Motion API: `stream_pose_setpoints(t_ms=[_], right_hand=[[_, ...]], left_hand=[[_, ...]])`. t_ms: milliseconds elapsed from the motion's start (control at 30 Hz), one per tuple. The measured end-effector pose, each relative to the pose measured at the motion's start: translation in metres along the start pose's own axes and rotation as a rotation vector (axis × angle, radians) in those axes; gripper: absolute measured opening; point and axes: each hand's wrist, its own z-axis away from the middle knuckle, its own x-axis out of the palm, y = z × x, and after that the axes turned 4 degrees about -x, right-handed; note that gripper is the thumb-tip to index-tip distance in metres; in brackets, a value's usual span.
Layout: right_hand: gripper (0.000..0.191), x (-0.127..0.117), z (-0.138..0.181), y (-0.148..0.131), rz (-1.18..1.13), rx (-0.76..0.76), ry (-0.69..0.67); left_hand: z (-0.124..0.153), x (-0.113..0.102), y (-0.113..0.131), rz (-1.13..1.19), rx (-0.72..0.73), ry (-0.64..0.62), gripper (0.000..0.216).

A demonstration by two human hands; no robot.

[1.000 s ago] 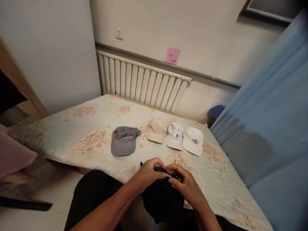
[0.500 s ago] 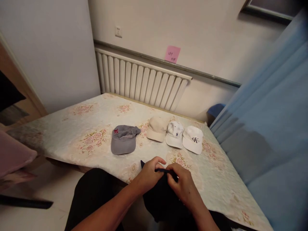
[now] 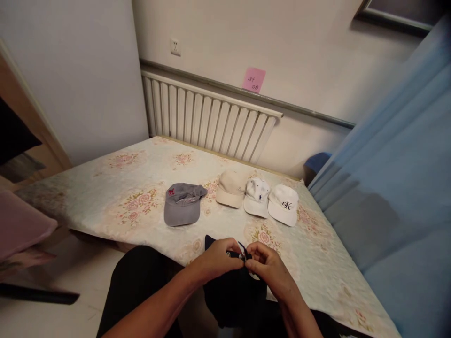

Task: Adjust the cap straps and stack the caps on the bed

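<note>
A dark navy cap (image 3: pixel 232 293) hangs over the near edge of a floral mattress (image 3: pixel 105 197). My left hand (image 3: pixel 216 258) and my right hand (image 3: pixel 268 267) both pinch its back strap (image 3: pixel 241 256), fingertips almost touching. Beyond my hands lies a row of caps: a grey cap (image 3: pixel 183 204), a beige cap (image 3: pixel 230 188), a white cap with small print (image 3: pixel 256 197) and a white cap with a black logo (image 3: pixel 283 205).
A white radiator (image 3: pixel 207 119) runs along the far wall under a pink sticky note (image 3: pixel 253 80). A blue curtain (image 3: pixel 394 188) hangs at the right. A pink cushion (image 3: pixel 21 225) sits at the left edge. My dark-trousered knee (image 3: pixel 141 281) is below.
My hands have drawn closer together on the strap, and a small loop of it now sticks up between the fingertips. The caps on the mattress have not moved.
</note>
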Motion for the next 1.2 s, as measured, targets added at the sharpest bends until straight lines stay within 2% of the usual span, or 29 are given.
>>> stream_pose_setpoints(t_ms=[100,200,367,433,500,567,600,667,833,900,1033,1100,1200], right_hand=[[0.025,0.0,0.002,0.001,-0.163,-0.003,-0.064],[0.025,0.0,0.004,0.001,-0.265,-0.013,-0.095],[0.012,-0.006,-0.001,0.014,-0.203,-0.03,-0.071],[0.012,-0.013,-0.006,0.025,-0.234,-0.033,0.0],[0.016,-0.021,-0.008,0.036,-0.339,-0.049,0.132],[0.03,-0.028,-0.008,0.046,-0.449,-0.049,0.209],[0.041,-0.03,-0.006,0.05,-0.48,-0.039,0.202],[0.058,-0.03,-0.001,0.058,-0.482,-0.023,0.095],[0.047,-0.013,0.008,0.071,-0.342,0.047,-0.152],[0.045,-0.004,0.004,0.069,-0.388,0.068,-0.151],[0.048,0.021,-0.022,0.045,-0.574,0.028,0.079],[0.049,0.037,-0.048,0.025,-0.662,-0.032,0.121],[0.046,0.067,-0.108,-0.004,-0.699,-0.1,0.078]], left_hand=[[0.0,-0.003,-0.004,-0.074,0.064,-0.073,0.021],[0.001,-0.006,-0.005,-0.003,0.154,-0.144,0.015],[0.007,-0.01,0.001,0.311,0.027,-0.205,0.014],[0.01,-0.013,0.006,0.452,-0.003,-0.225,0.019],[0.013,-0.018,0.01,0.571,0.001,-0.207,0.021],[0.013,-0.023,0.013,0.651,0.022,-0.165,0.02],[0.012,-0.026,0.015,0.683,0.032,-0.146,0.019],[0.009,-0.03,0.017,0.745,0.045,-0.106,0.018],[0.002,-0.045,0.021,0.894,0.087,0.024,0.016],[0.001,-0.058,0.022,0.932,0.085,0.079,0.018],[-0.001,-0.098,0.028,0.912,0.051,0.238,0.016],[-0.007,-0.126,0.035,0.856,0.047,0.317,0.017],[-0.026,-0.18,0.048,0.73,0.037,0.433,0.017]])
